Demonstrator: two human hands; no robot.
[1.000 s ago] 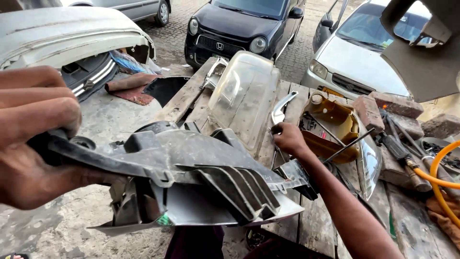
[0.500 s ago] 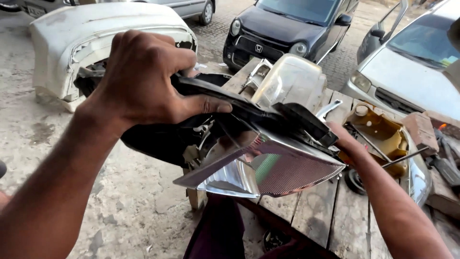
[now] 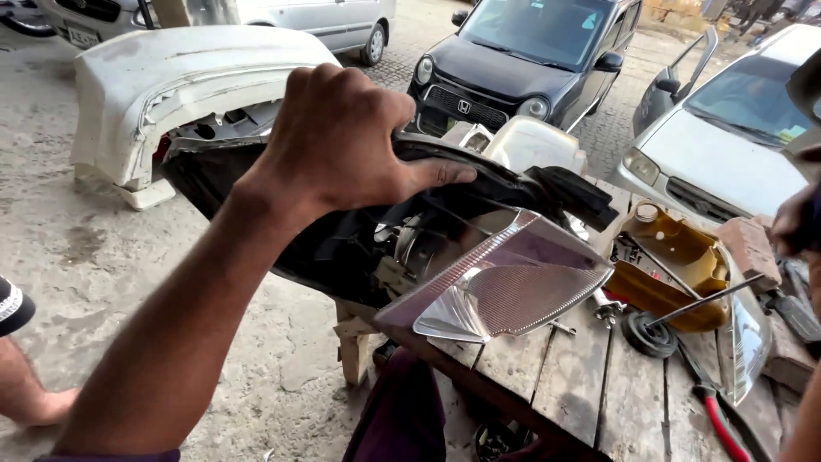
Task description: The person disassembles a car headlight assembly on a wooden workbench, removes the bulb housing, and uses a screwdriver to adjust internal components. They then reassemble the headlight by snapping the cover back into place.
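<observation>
My left hand [image 3: 342, 145] grips the top edge of a car headlight unit [image 3: 479, 257], a black housing with a chrome reflector and a ribbed clear corner. The unit hangs tilted above the near left corner of a wooden plank table [image 3: 599, 385]. My right hand [image 3: 800, 222] is at the far right edge of the view, apart from the headlight and partly cut off; I cannot make out its fingers.
On the table lie a yellowed headlight part [image 3: 676, 257], a pale lens [image 3: 534, 145], a round wire brush on a rod [image 3: 650, 334], a brick [image 3: 753, 248] and a red-handled tool [image 3: 718, 428]. A white bumper [image 3: 171, 85] rests on the ground at left. Parked cars [image 3: 522, 60] stand behind. Another person's foot [image 3: 34, 402] shows at the left edge.
The headlight unit has turned over and come up in my left hand. My right hand, which was on its right end, has come off it and moved to the right edge.
</observation>
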